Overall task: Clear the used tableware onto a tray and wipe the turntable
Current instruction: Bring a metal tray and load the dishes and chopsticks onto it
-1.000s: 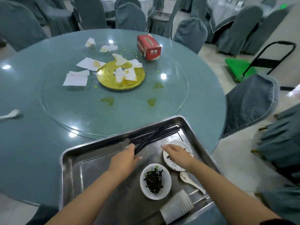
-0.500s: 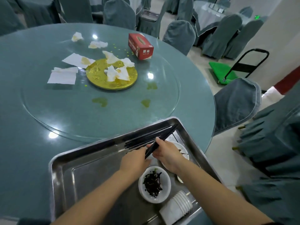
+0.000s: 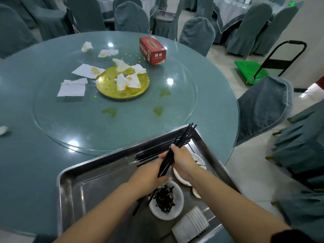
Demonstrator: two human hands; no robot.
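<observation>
Two hands gather black chopsticks [image 3: 177,146] over a steel tray [image 3: 70,181] at the desk's near edge.
The right hand [image 3: 182,162] and left hand [image 3: 149,176] each grip the bundle, now lifted steeper than a second ago. Next, I judge: lay it flat, then clear the turntable [image 3: 70,120] of its napkins [image 3: 71,87] and spills.

Right hand [image 3: 184,163]: a second ago on the small plate [image 3: 199,162]; now grips the black chopsticks [image 3: 177,148].
Chopsticks: tips lifted past the tray [image 3: 73,181] corner.
Left hand [image 3: 149,176]: now at the bundle's lower end.
</observation>
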